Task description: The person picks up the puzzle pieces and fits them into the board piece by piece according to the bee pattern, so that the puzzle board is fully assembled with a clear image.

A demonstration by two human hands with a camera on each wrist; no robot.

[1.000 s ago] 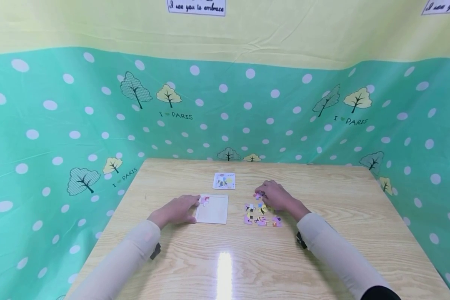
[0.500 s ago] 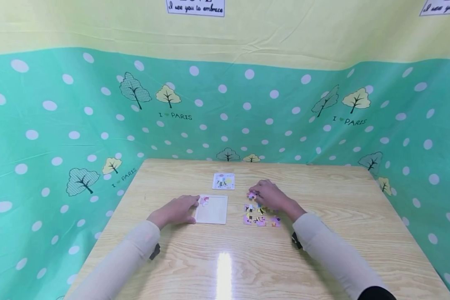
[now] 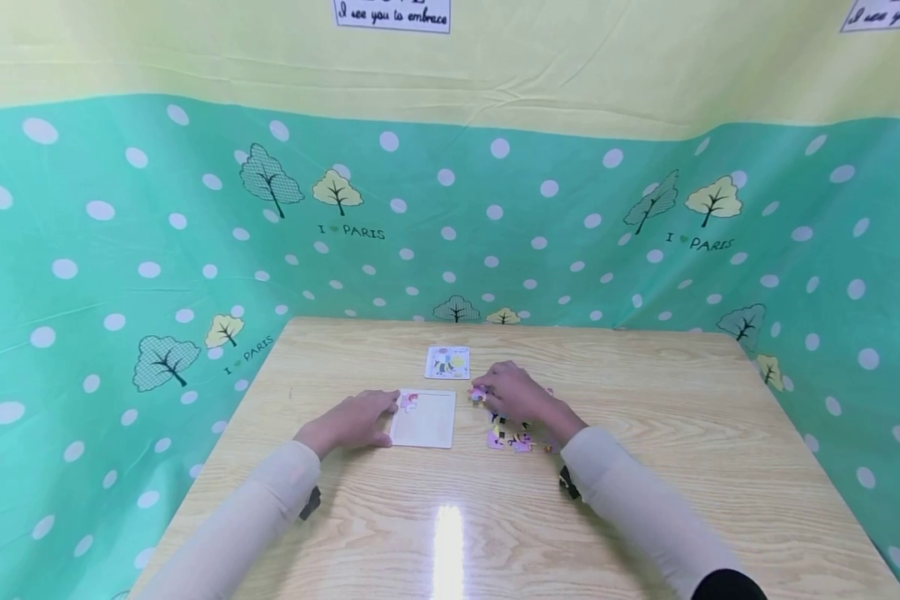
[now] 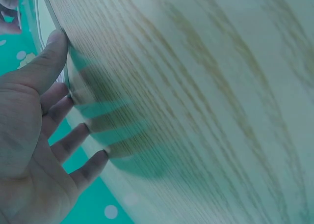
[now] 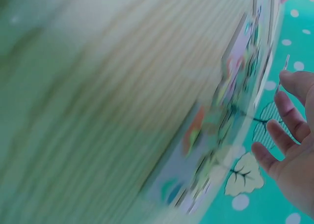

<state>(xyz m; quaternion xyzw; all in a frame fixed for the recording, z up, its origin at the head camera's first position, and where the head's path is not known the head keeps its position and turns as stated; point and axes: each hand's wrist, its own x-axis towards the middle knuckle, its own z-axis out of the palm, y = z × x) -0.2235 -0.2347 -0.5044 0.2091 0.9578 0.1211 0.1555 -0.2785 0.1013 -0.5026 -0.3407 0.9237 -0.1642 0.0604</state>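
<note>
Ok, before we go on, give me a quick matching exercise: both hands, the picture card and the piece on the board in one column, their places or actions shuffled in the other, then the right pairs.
Things:
1. Left hand
2. Right hand
3. Picture card
4. Placed piece

Places or actions:
A. Lying on the board, in its far left corner
B. Pinching a puzzle piece
C. Flat on the table, beyond the board
D. Touching the board's left edge

Right pairs: 1-D, 2-B, 3-C, 4-A
</note>
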